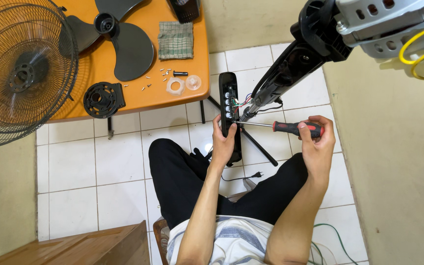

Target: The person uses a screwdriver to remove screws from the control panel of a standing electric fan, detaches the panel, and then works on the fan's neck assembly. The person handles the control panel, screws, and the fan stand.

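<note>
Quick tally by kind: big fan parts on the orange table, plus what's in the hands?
Wire fan guard: 1
Black fan blade: 1
Black round mount plate: 1
Checked cloth: 1
Black control panel, in left hand: 1
Red-handled screwdriver, in right hand: 1
Total: 6
</note>
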